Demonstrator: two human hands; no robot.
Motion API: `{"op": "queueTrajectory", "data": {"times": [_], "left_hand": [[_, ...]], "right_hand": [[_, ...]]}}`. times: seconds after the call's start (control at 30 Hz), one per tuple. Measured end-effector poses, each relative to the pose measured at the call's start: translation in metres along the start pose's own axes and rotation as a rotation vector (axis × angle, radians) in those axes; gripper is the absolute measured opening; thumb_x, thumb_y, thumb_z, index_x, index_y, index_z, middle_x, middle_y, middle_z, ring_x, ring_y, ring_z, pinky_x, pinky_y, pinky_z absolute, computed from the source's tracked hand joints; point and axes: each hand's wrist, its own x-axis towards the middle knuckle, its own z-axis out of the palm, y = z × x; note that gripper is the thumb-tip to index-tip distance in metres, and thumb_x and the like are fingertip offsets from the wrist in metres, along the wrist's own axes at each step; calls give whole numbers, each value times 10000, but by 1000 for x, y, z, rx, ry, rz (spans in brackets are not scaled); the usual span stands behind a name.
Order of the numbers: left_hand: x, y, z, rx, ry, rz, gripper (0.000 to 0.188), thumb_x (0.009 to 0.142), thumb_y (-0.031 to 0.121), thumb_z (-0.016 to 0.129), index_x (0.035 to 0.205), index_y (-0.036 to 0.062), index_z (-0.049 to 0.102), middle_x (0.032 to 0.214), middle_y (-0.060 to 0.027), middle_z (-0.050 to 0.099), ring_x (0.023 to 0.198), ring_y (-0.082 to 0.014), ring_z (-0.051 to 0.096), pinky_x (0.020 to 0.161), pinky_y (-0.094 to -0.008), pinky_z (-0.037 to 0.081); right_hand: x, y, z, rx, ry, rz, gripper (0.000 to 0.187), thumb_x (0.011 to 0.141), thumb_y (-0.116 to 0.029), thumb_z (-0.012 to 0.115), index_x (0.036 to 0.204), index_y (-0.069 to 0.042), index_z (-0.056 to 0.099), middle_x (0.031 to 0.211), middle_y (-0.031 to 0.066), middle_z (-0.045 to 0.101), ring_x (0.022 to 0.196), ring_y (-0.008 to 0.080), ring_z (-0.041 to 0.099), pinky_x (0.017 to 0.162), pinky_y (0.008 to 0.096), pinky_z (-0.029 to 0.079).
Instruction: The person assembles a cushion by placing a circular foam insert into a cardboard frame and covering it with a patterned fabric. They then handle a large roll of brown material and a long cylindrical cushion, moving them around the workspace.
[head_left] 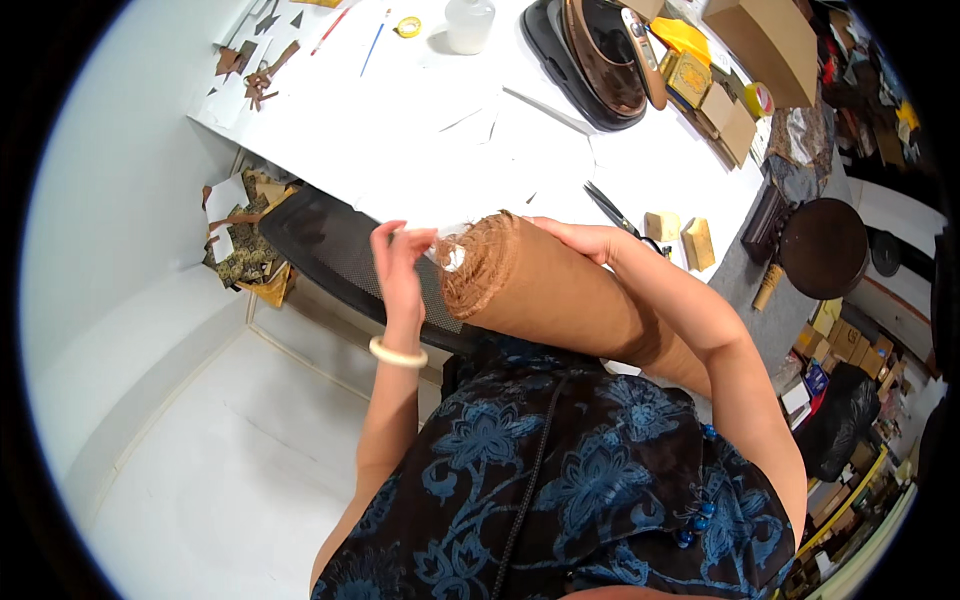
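A thick roll of brown fabric (pixel 590 290) lies slanted across my front, its frayed, layered end facing left. My right hand (pixel 578 240) is closed over the top of the roll near that end, with the forearm along its far side. At the frayed end, my left hand (pixel 402 262) pinches a bit of clear plastic wrap (pixel 452 240) that sticks out by the white middle of the roll. A pale bangle (pixel 398 353) is on my left wrist. The roll's lower right end is hidden behind my right arm.
Beyond the roll, the white table (pixel 400 150) holds scissors (pixel 615 208), two yellowish blocks (pixel 697 244), a brown shoe-shaped item (pixel 605 60) and a translucent bottle (pixel 468 25). A black mesh chair (pixel 335 250) stands under its left edge. Leather scraps (pixel 262 80) lie far left.
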Motion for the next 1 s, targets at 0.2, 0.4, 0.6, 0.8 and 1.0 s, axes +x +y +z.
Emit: {"op": "queueTrajectory", "data": {"times": [0.2, 0.4, 0.6, 0.8, 1.0], "left_hand": [[-17, -89, 45, -290, -606, -141, 414, 989, 248, 600, 1333, 36, 513, 1305, -85, 568, 1184, -189, 553, 999, -349, 470], [-41, -113, 79, -265, -708, -317, 490, 1006, 268, 579, 1442, 98, 430, 1429, -93, 477, 1293, -221, 492, 1061, -379, 435], [-95, -163, 57, 28, -537, -1295, 326, 1016, 177, 517, 1296, 10, 516, 1292, -155, 577, 1157, -259, 592, 970, -368, 483], [-103, -103, 73, 282, -794, -1061, 376, 987, 257, 520, 1276, 20, 557, 1208, -109, 636, 1116, -210, 601, 972, -339, 454], [-138, -80, 113, 618, -1083, -756, 310, 973, 134, 459, 1168, -31, 634, 1126, -118, 675, 1031, -203, 630, 943, -323, 470]], "right_hand": [[3, -1, -7, -21, 4, 31, 635, 978, -581, 504, 1442, -148, 492, 1414, 69, 548, 1209, 170, 580, 970, 336, 511], [21, 4, -21, 74, -11, -6, 655, 979, -588, 492, 1438, -120, 502, 1400, 75, 565, 1226, 181, 569, 978, 340, 503], [46, 1, -42, -629, 374, -110, 685, 963, -630, 476, 1363, -84, 579, 1365, 139, 590, 1205, 247, 589, 973, 367, 483], [-38, 38, -7, -999, 953, -1029, 316, 955, -322, 585, 996, -34, 708, 1123, 119, 656, 998, 324, 637, 872, 392, 506], [-116, 201, -8, -863, 1293, -1235, 105, 876, -165, 685, 855, -68, 719, 851, 72, 689, 800, 263, 666, 719, 369, 542]]}}
